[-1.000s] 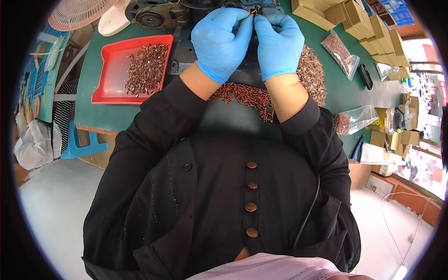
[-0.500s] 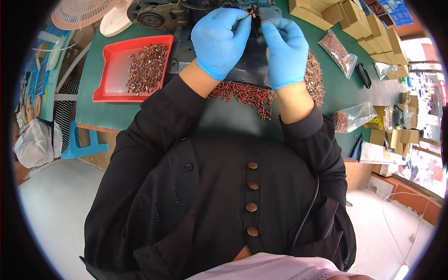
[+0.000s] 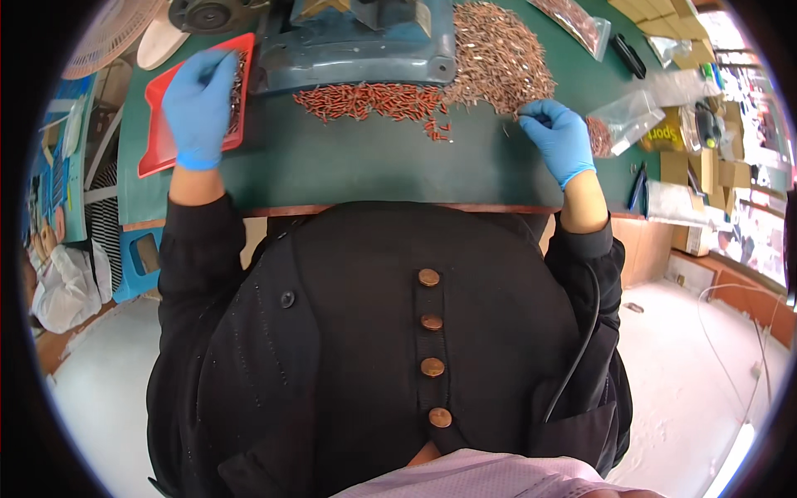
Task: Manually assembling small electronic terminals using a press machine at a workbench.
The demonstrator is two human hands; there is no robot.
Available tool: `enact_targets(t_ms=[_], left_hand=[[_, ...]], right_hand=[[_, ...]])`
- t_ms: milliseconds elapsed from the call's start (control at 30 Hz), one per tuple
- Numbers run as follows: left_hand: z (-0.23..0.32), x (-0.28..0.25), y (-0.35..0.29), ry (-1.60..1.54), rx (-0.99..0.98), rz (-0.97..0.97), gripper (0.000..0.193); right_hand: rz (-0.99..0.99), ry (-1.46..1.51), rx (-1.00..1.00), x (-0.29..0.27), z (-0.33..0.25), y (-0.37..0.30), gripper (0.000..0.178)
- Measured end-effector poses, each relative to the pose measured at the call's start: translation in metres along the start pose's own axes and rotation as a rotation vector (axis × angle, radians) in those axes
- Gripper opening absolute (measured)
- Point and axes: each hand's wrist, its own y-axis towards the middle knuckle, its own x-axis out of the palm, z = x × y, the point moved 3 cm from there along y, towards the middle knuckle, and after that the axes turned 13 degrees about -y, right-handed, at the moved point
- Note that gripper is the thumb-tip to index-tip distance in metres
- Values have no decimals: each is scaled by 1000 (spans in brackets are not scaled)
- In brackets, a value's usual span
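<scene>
My left hand (image 3: pixel 198 112), in a blue glove, hangs over the red tray (image 3: pixel 156 148) with its fingers curled together. It hides much of the small dark-red and metal parts (image 3: pixel 237 93) inside; whatever it pinches is hidden. My right hand (image 3: pixel 563 143), also gloved in blue, has thumb and fingers pressed together at the near edge of a wide pile of small copper-coloured parts (image 3: pixel 498 58). I cannot make out what is between those fingertips. Small red parts (image 3: pixel 369 101) lie in a band along the front of the dark metal machine base (image 3: pixel 353 65).
Beyond the tray stand a motor (image 3: pixel 210 15) and a fan (image 3: pixel 104 41). On the right lie bags of parts (image 3: pixel 610 133), a black object (image 3: pixel 628 56) and cardboard boxes (image 3: pixel 664 17). A blue stool (image 3: pixel 137 264) and another person's white sleeve (image 3: pixel 68 286) are at left.
Both hands have left the machine and moved apart. The left has gone over to the red tray, the right to the copper-coloured pile. The view has shifted, showing more of the machine base.
</scene>
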Motion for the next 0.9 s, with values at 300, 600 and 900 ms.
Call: enact_targets(t_ms=[300, 600, 900], left_hand=[[-54, -53, -30, 568, -154, -49, 19], [8, -40, -82, 476, 445, 111, 9], [31, -50, -111, 229, 662, 106, 10]], right_hand=[[-60, -473, 116, 12, -18, -14, 24], [-19, -884, 3, 53, -35, -53, 20], [-135, 328, 45, 76, -93, -109, 5]])
